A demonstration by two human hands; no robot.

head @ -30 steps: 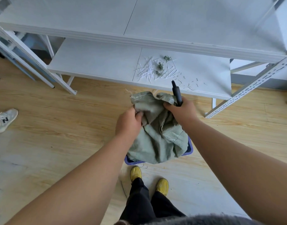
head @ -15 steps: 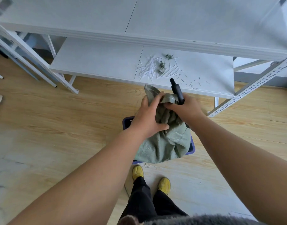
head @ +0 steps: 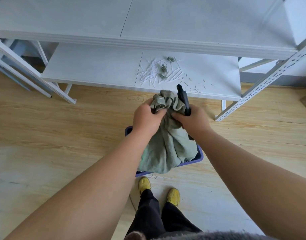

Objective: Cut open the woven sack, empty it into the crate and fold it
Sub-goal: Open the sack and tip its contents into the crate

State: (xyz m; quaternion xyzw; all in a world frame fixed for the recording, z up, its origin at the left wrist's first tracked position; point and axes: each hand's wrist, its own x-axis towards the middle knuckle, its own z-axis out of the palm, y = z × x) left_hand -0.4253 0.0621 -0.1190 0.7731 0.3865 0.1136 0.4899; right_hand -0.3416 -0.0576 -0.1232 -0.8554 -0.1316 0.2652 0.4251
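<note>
A crumpled green woven sack (head: 167,149) hangs over a blue crate (head: 200,155) on the floor, covering most of it. My left hand (head: 146,117) grips the bunched top of the sack from the left. My right hand (head: 192,119) grips the sack's neck from the right and also holds a black cutter (head: 183,99) that sticks up and away from me. The two hands are close together at the sack's top. The crate's inside is hidden by the sack.
A white metal shelf unit (head: 148,42) stands right behind the crate; its lower shelf (head: 96,68) carries white strips and green scraps (head: 159,70). An angled perforated upright (head: 263,84) is to the right. My feet in yellow shoes (head: 144,183) stand just before the crate on the wood floor.
My left hand has gathered the sack's spread top in toward my right hand, bunching it tighter. A white shoe at the far left has left the view.
</note>
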